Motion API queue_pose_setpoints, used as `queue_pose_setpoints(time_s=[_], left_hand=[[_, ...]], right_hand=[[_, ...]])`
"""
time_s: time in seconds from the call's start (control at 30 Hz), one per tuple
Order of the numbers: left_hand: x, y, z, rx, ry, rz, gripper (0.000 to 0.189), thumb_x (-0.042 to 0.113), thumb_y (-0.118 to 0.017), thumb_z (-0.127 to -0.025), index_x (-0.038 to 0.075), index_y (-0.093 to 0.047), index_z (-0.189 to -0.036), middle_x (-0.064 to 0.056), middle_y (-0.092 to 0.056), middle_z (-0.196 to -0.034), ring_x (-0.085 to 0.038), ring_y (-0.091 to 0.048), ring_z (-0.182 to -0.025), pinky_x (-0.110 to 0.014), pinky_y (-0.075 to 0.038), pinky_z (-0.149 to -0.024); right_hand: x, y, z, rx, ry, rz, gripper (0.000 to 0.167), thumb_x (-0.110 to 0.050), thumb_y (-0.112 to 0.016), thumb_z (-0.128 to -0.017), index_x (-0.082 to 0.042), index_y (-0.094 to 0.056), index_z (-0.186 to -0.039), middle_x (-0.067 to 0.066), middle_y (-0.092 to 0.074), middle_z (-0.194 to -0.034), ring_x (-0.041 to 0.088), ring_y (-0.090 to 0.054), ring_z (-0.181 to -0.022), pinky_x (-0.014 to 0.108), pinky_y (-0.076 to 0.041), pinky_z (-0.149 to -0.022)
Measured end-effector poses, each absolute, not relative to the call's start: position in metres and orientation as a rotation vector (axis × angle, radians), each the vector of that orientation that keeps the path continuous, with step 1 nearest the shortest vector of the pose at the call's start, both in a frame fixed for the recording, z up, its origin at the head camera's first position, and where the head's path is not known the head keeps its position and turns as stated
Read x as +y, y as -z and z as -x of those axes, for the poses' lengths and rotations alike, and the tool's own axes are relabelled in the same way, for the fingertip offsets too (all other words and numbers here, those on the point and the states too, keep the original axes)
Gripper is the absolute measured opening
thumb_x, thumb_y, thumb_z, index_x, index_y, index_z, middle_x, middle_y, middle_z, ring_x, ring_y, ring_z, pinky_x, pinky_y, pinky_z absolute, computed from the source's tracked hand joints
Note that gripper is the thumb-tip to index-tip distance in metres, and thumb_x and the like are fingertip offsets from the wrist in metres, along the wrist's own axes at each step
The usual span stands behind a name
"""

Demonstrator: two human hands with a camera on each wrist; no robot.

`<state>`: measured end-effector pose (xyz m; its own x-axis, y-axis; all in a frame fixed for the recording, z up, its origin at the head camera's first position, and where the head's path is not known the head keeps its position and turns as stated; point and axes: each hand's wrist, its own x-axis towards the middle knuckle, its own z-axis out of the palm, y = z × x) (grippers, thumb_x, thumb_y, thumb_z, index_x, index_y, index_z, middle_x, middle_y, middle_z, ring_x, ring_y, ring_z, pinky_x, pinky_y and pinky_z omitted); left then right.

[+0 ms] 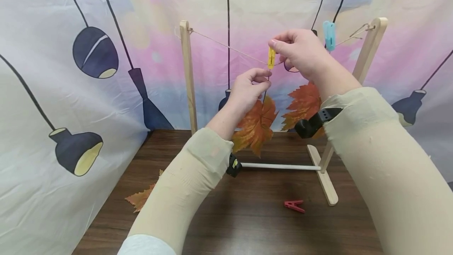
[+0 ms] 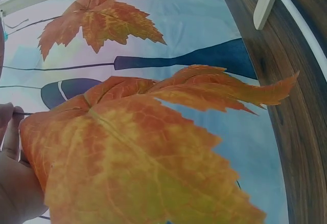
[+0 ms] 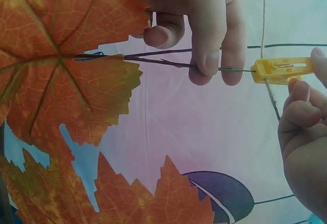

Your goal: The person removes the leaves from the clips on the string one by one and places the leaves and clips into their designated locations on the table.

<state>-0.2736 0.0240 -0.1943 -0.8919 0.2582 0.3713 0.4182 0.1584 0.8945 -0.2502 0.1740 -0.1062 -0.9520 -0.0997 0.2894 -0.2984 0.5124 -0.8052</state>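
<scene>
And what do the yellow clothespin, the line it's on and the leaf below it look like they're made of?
Yellow clothespin: probably plastic, smooth and evenly coloured. Line: seemingly twine, matte, tan and thin. Leaf: perhaps printed fabric, matte, given its blotchy colour and prominent veins, though thin plastic is possible.

The dark wood-grain tabletop (image 1: 247, 215) is supporting a wooden stand — one foot (image 1: 329, 188) is resting flat on the surface. A red clothespin (image 1: 293, 206) is lying near this foot; toward the left edge, an orange leaf (image 1: 140, 198) is lying — partly hidden.
</scene>
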Motion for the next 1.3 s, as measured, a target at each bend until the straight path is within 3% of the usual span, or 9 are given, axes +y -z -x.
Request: queue_pose_setpoints(time_s=[0.5, 1.0, 1.3], left_hand=[[0.026, 0.195, 0.272, -2.277, 1.825, 0.672, 0.02, 0.015, -0.061, -0.092, 0.012, -0.065, -0.112, 0.001, -0.062, -0.1, -0.017, -0.055, -0.079, -0.026, -0.047, -0.062], [0.024, 0.197, 0.272, -2.282, 1.8, 0.672, 0.02, 0.013, -0.06, -0.092, 0.012, -0.066, -0.111, 0.002, -0.062, -0.101, -0.015, -0.058, -0.084, -0.025, -0.047, -0.062], [0.023, 0.199, 0.272, -2.3, 1.798, 0.653, 0.02, 0.013, -0.06, -0.092, 0.012, -0.066, -0.111, 0.003, -0.062, -0.102, -0.014, -0.058, -0.084, -0.025, -0.048, -0.061]], right_hand=[[0.177, 0.108, 0.249, -2.57, -1.258, -0.368, 0.042, -0.04, -0.051, -0.095, -0.007, -0.053, -0.121, 0.008, -0.052, -0.094, 0.019, -0.05, -0.082, 0.025, -0.045, -0.064], [0.178, 0.103, 0.247, -2.439, -1.364, -0.335, 0.027, -0.034, -0.052, -0.095, -0.012, -0.055, -0.11, 0.003, -0.052, -0.094, 0.016, -0.049, -0.082, 0.027, -0.044, -0.076], [0.178, 0.097, 0.247, -2.336, -1.446, -0.337, 0.018, -0.027, -0.055, -0.094, -0.011, -0.056, -0.101, 0.001, -0.054, -0.087, 0.013, -0.05, -0.072, 0.02, -0.045, -0.068]])
